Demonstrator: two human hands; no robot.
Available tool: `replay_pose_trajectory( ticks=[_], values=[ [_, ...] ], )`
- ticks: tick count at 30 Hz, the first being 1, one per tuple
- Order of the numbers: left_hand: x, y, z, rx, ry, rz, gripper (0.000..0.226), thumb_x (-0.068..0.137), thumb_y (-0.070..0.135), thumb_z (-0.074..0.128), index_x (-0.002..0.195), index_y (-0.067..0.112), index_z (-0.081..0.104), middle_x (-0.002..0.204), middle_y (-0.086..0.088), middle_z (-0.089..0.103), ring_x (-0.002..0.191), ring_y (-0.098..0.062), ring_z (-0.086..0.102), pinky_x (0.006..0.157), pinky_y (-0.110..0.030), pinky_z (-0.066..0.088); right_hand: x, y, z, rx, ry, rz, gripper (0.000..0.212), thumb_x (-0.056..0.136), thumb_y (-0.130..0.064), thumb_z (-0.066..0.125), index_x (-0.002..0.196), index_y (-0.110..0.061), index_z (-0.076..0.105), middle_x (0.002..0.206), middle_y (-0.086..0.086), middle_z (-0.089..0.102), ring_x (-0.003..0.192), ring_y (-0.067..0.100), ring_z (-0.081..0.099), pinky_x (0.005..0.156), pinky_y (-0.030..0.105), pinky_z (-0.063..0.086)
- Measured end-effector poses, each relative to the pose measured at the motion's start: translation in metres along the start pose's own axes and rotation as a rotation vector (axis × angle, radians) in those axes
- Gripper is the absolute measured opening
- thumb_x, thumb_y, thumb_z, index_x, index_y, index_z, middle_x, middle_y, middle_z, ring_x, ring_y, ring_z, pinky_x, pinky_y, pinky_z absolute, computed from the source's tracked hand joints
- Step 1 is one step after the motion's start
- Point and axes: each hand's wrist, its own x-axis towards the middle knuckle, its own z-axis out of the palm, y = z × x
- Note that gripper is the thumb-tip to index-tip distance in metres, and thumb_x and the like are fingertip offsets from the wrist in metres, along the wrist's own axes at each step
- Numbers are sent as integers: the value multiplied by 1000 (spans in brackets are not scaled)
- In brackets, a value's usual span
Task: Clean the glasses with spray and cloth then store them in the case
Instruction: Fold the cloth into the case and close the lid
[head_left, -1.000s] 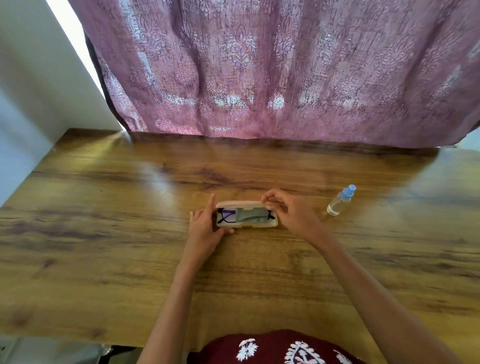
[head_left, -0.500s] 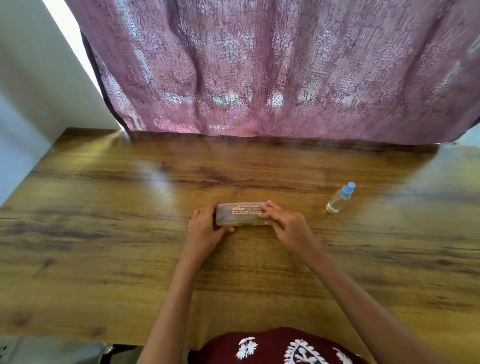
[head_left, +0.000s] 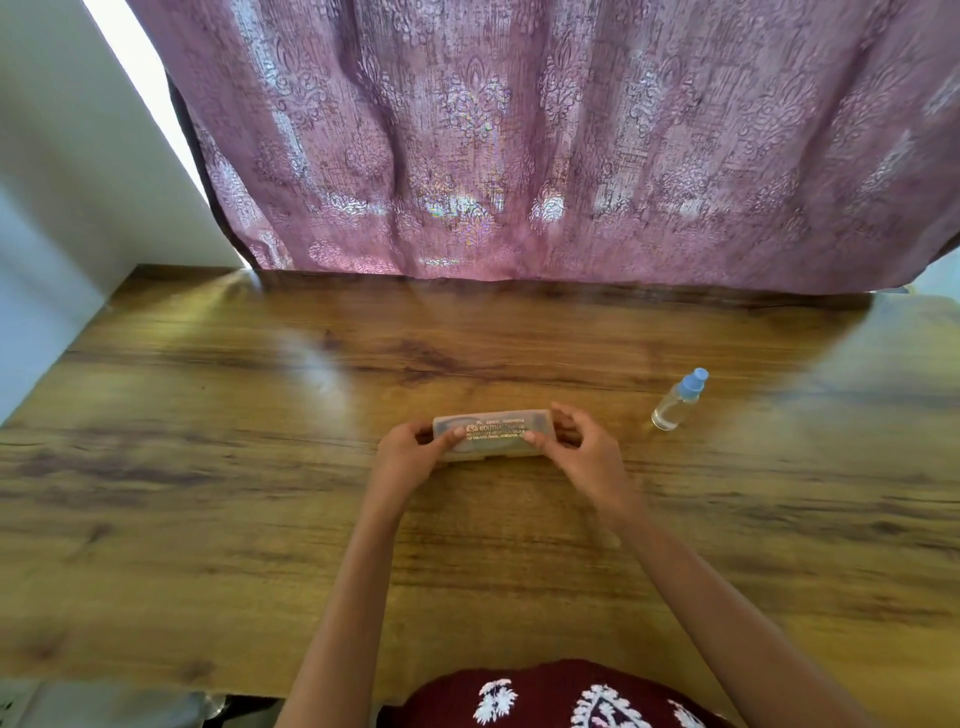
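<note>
A translucent beige glasses case with printed lettering on its lid lies closed on the wooden table, just beyond my hands. My left hand grips the case's left end, thumb on the lid. My right hand grips its right end, thumb on the lid and fingers curled behind. The glasses and the cloth are hidden inside the case. A small clear spray bottle with a blue cap stands to the right of the case, apart from my right hand.
A mauve patterned curtain hangs along the table's far edge. A white wall borders the left side. The table's near edge runs just in front of my body.
One second ago the case stood open with the glasses and grey cloth showing. The lid has come down, and both hands now hold the closed case at its ends.
</note>
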Motion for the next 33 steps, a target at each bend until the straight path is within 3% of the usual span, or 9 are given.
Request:
replay_pose_trajectory(
  ticks=[4,7,11,18,26,33],
  values=[
    [2,2,-2,-160,-60,-79,33,80,43,71,99,16,68,95,-2,70,94,-21,65,87,-39,56,11,-1,-6,84,-133,147,56,78,-35,76,125,-12,57,122,0,62,108,14,58,92,29,49],
    [-2,8,-2,-348,-122,-143,32,85,33,69,104,8,64,101,-6,67,94,-18,65,75,-25,58,12,-3,-9,284,-159,196,49,78,-29,76,120,-16,54,121,2,60,111,16,57,94,29,49],
    [-4,11,6,-477,-134,-166,36,89,27,65,113,2,58,111,-12,62,89,-19,67,62,-17,57,12,-6,-7,518,-196,263,45,85,-18,70,123,-15,46,124,11,56,112,22,60,89,35,56],
    [8,9,16,-461,-96,-177,52,85,31,69,122,-3,56,111,-12,66,82,-18,71,69,-23,59,17,-2,-8,518,-132,314,57,86,-14,69,136,-4,42,126,16,55,111,25,61,82,32,58],
    [16,16,25,-378,-55,-141,44,85,32,69,115,0,60,105,-10,69,81,-24,71,87,-43,56,18,0,-10,560,-67,302,55,86,-8,68,134,1,43,125,16,57,113,27,60,75,29,60],
    [23,30,30,-335,-50,-117,43,84,32,70,113,2,62,97,-7,71,78,-24,72,87,-43,56,24,-1,-17,589,-31,308,54,85,-6,68,132,1,44,126,17,56,112,28,60,72,27,60]
  ],
)
